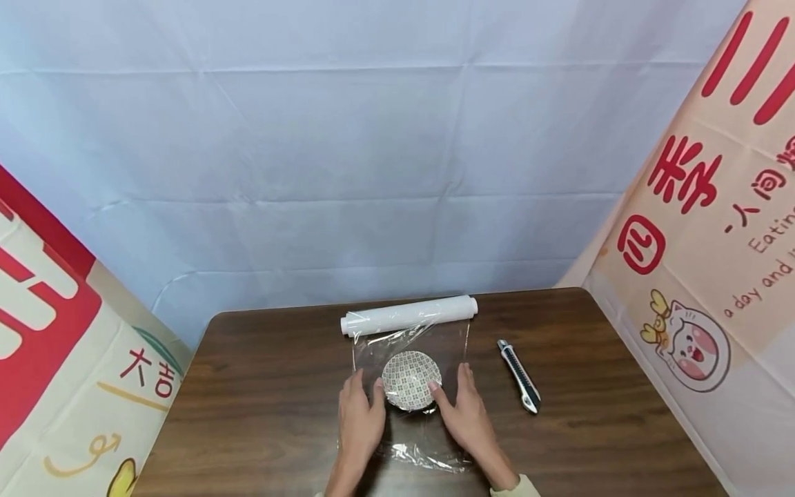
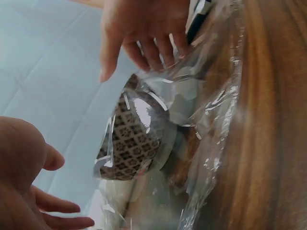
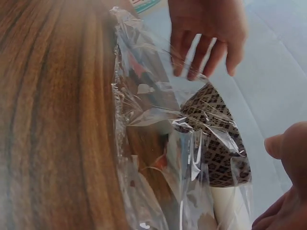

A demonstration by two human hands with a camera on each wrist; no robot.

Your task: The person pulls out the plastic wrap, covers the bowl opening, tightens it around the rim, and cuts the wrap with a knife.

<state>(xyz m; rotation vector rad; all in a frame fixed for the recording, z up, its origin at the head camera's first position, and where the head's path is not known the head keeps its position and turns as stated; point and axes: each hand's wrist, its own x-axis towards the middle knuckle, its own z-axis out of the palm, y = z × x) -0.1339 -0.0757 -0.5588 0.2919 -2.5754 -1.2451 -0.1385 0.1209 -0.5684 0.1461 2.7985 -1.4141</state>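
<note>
A round bowl point(image 1: 411, 379) with a small repeating pattern sits on the table, with clear plastic wrap point(image 1: 428, 455) draped over it. At the bowl's left side is my left hand point(image 1: 361, 422), fingers fairly straight and thumb close to the rim. My right hand point(image 1: 468, 420) flanks the opposite side, its thumb at the rim and its fingers extended over the wrap's edge. Both wrist views show the wrap hanging wrinkled around the patterned bowl point(image 2: 129, 139). Behind the bowl, the wrap runs back to a white roll point(image 1: 406, 316).
A utility knife point(image 1: 519, 377) lies on the brown wooden table point(image 1: 267, 400), right of the right hand. A pale cloth backdrop point(image 1: 348, 152) rises behind the table. Printed cloths hang at the left and right sides.
</note>
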